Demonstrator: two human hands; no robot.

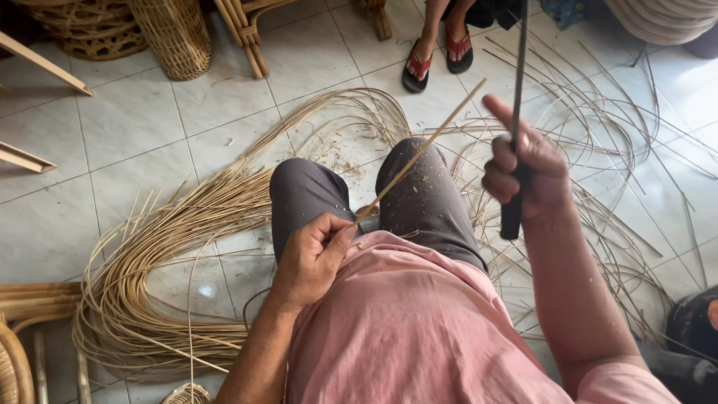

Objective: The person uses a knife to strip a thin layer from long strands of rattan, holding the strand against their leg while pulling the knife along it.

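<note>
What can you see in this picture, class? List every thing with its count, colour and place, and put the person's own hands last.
thin tan rattan strip: one, tan, slanting from the lap up to the right
dark straight-handled knife: one, black, upright at right of centre
bundle of long curved rattan strands: one large bundle, straw yellow, on the floor at left
loose thin rattan peelings: many, pale tan, spread over the floor at right
tall woven rattan basket: one, tan, top left
red-strapped sandals: two, on another person's feet, top centre
white tiled floor: pale, under everything
left hand: grips the strip's lower end
right hand: closed round the knife
</note>
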